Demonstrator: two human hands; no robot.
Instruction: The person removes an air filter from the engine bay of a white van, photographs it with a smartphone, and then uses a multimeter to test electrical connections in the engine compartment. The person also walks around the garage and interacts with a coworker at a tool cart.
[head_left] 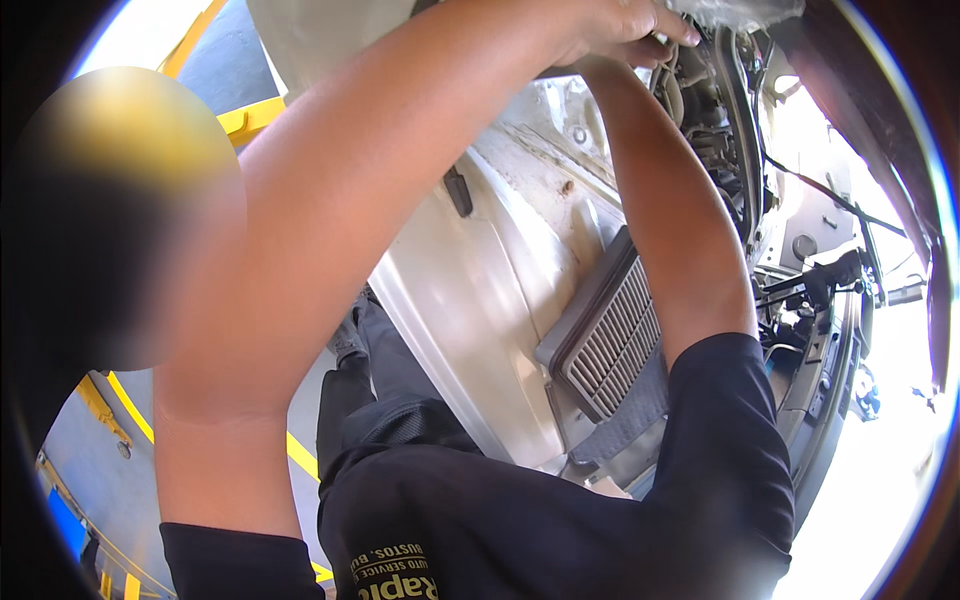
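Both my arms stretch up to the top edge, over the car's fender and the side of the engine bay. My left hand (630, 30) is partly cut off by the picture's edge. Its fingers are bent and close together beside the engine parts (705, 90); whatever they grip is hidden. My right forearm (670, 210) rises to the same spot, where its hand passes behind my left hand and its fingers cannot be seen. Clear plastic sheeting (745, 10) hangs just beyond the fingertips. Nearer me, a rectangular pleated air filter (612, 335) in a dark frame leans on the pale fender (480, 300).
A grey cloth (625, 425) lies beside the filter. Black hoses and the car's front frame (820, 350) run down the right. A raised dark panel (880, 120) edges the far right. At left is a blurred person (110, 220), with yellow bars (255, 118) behind.
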